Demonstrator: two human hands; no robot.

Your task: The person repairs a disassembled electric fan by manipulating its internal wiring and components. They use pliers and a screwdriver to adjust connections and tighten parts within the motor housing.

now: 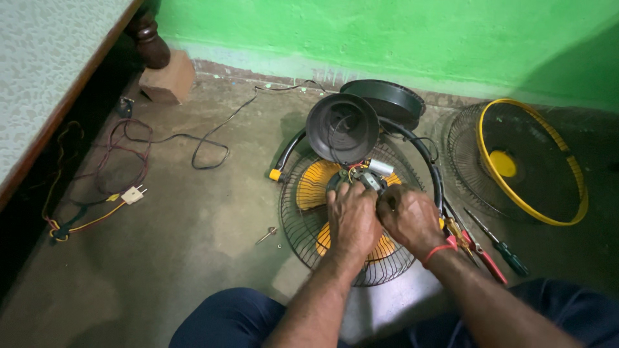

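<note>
Red wristband (440,250), dark blue trousers (222,319).

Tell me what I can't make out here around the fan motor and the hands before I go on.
- Head view: the fingertips of the left hand and right hand are curled under, so any grip is hidden.
- Fan motor: mostly covered by both hands.
- Small screw on the floor: too small to tell its type.
- Screwdriver and red-handled pliers: pliers partly behind the right wrist.
- Yellow blades: partly under the hands.

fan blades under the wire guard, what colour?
Yellow fan blades, seen through the black wire guard; head view shows it.
</note>
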